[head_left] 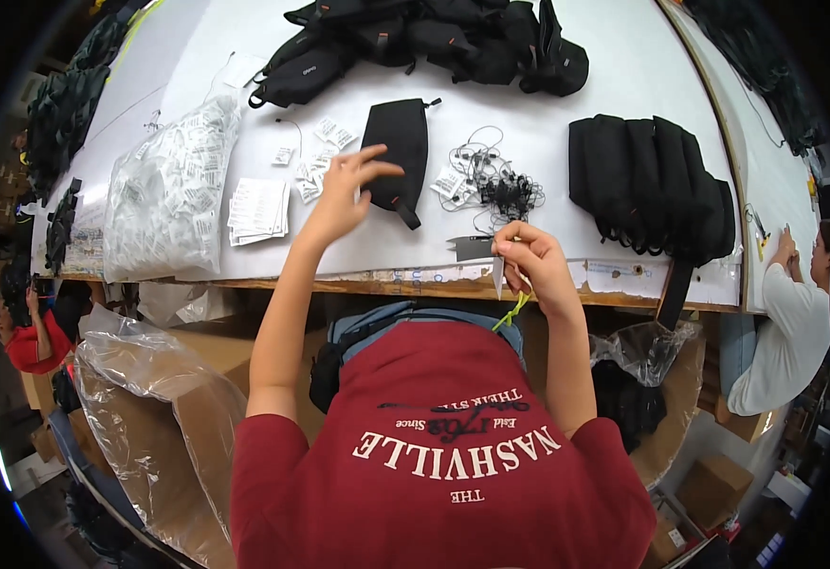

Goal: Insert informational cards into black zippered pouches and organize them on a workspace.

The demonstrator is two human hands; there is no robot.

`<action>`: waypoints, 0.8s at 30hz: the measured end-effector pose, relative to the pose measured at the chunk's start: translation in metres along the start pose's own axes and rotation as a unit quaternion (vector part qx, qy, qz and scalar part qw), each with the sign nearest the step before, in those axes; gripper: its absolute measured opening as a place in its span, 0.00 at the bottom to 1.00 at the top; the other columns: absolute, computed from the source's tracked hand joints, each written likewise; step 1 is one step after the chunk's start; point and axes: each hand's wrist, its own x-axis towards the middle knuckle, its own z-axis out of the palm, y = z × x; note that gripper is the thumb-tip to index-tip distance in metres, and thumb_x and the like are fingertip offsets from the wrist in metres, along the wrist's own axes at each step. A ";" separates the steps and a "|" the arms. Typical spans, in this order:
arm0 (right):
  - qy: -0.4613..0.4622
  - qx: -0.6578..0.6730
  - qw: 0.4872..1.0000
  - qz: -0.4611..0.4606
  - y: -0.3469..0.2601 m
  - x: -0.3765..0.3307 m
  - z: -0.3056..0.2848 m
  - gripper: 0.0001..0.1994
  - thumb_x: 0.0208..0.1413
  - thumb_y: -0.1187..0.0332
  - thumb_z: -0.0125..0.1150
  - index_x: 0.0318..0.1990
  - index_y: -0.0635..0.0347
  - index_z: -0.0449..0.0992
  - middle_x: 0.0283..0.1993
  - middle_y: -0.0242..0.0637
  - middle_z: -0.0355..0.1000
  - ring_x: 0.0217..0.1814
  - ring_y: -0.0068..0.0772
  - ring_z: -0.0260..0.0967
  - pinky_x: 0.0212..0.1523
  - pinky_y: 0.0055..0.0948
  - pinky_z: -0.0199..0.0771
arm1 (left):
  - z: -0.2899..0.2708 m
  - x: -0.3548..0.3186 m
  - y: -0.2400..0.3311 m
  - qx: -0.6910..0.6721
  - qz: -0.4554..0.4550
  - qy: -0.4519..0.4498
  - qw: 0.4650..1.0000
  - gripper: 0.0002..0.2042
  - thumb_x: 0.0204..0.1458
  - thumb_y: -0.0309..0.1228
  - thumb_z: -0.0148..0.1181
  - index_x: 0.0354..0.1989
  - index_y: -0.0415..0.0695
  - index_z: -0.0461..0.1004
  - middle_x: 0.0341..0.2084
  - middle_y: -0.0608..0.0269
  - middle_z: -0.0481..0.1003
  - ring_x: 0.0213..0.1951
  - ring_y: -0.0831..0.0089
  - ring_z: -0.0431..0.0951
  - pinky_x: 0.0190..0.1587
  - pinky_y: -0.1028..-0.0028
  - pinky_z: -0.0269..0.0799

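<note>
Maroon shirt (443, 398) closest, and beyond, mid-table, a black pouch (402, 137), probably light and soft, best grabbed by its near-end strap (410, 220), with left hand (344, 196) spread over its left edge, right hand (538, 263) pinching a dark card (473, 248).

White tabletop (638, 66) brightly lit; clear plastic (135, 341) glints; rim black, edges bowed.

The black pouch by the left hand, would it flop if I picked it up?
The black pouch looks like soft cloth, so it would probably bend or sag. It looks flat, so it may be light. Lying on its broad side, it would likely slide rather than roll.
</note>
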 end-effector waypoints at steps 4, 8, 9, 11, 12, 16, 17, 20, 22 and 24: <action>-0.023 -0.001 0.999 0.029 -0.003 0.001 0.008 0.06 0.55 0.70 0.59 0.34 0.64 0.74 0.15 0.23 0.62 0.14 0.10 0.54 0.13 0.14 0.49 | 0.027 -0.042 0.023 0.101 0.033 -0.056 0.993 0.20 0.41 0.17 0.55 0.39 0.60 0.78 0.61 0.68 0.60 0.59 0.58 0.56 0.60 0.61 0.50; -0.039 -0.028 0.998 0.035 -0.002 0.005 0.023 0.06 0.55 0.71 0.60 0.34 0.64 0.74 0.16 0.23 0.64 0.14 0.09 0.54 0.14 0.14 0.49 | 0.048 -0.050 0.020 0.166 0.043 0.049 0.984 0.11 0.44 0.26 0.62 0.36 0.58 0.78 0.58 0.70 0.63 0.59 0.60 0.57 0.58 0.62 0.49; -0.038 -0.029 0.998 0.037 0.000 0.005 0.027 0.06 0.55 0.71 0.60 0.34 0.64 0.74 0.16 0.23 0.64 0.14 0.09 0.54 0.14 0.14 0.49 | 0.050 -0.050 0.021 0.164 0.042 0.048 0.984 0.11 0.44 0.26 0.62 0.36 0.58 0.78 0.58 0.70 0.63 0.59 0.60 0.57 0.58 0.62 0.49; -0.036 -0.038 0.999 0.012 0.005 0.008 0.032 0.07 0.56 0.69 0.59 0.34 0.65 0.74 0.16 0.25 0.64 0.12 0.09 0.52 0.12 0.14 0.48 | 0.054 -0.050 0.022 0.169 0.046 0.090 0.980 0.08 0.44 0.29 0.63 0.33 0.56 0.78 0.55 0.73 0.66 0.57 0.62 0.59 0.55 0.63 0.50; -0.047 -0.037 0.998 0.020 0.008 0.009 0.032 0.07 0.56 0.69 0.60 0.35 0.64 0.75 0.16 0.25 0.64 0.12 0.10 0.53 0.13 0.14 0.49 | 0.054 -0.049 0.023 0.168 0.043 0.091 0.981 0.08 0.44 0.29 0.63 0.33 0.56 0.78 0.55 0.73 0.66 0.57 0.62 0.59 0.55 0.63 0.50; 0.008 -0.085 0.996 0.002 0.011 0.013 0.043 0.05 0.55 0.70 0.60 0.34 0.62 0.75 0.15 0.22 0.63 0.15 0.09 0.55 0.15 0.16 0.51 | 0.049 -0.048 0.033 0.086 0.057 0.161 0.982 0.07 0.40 0.26 0.65 0.29 0.54 0.78 0.44 0.73 0.71 0.49 0.65 0.63 0.51 0.66 0.54; 0.058 -0.158 0.984 -0.053 0.016 0.017 0.043 0.05 0.54 0.69 0.60 0.33 0.61 0.76 0.14 0.23 0.62 0.15 0.10 0.55 0.16 0.18 0.51 | 0.044 -0.049 0.040 0.013 0.053 0.188 0.981 0.07 0.39 0.26 0.66 0.28 0.53 0.78 0.40 0.72 0.72 0.46 0.66 0.64 0.49 0.67 0.55; 0.102 -0.270 0.949 -0.130 0.015 0.020 0.050 0.04 0.54 0.70 0.60 0.33 0.61 0.76 0.15 0.23 0.61 0.16 0.10 0.54 0.17 0.17 0.50 | 0.026 -0.065 0.074 -0.018 0.008 0.237 0.971 0.08 0.35 0.24 0.67 0.26 0.50 0.78 0.26 0.69 0.68 0.35 0.69 0.63 0.42 0.70 0.55; 0.069 -0.316 0.935 -0.148 0.008 0.020 0.062 0.03 0.52 0.72 0.60 0.34 0.60 0.76 0.16 0.25 0.63 0.17 0.11 0.56 0.18 0.17 0.52 | 0.019 -0.077 0.081 -0.004 -0.023 0.218 0.976 0.08 0.34 0.24 0.67 0.25 0.48 0.77 0.19 0.70 0.63 0.29 0.70 0.61 0.38 0.71 0.54; 0.034 -0.336 0.923 -0.186 0.013 0.022 0.068 0.02 0.52 0.73 0.60 0.33 0.60 0.76 0.17 0.26 0.65 0.17 0.12 0.57 0.18 0.17 0.55 | 0.016 -0.083 0.085 -0.043 -0.063 0.191 0.979 0.08 0.34 0.24 0.67 0.26 0.47 0.77 0.19 0.70 0.63 0.30 0.71 0.61 0.39 0.72 0.54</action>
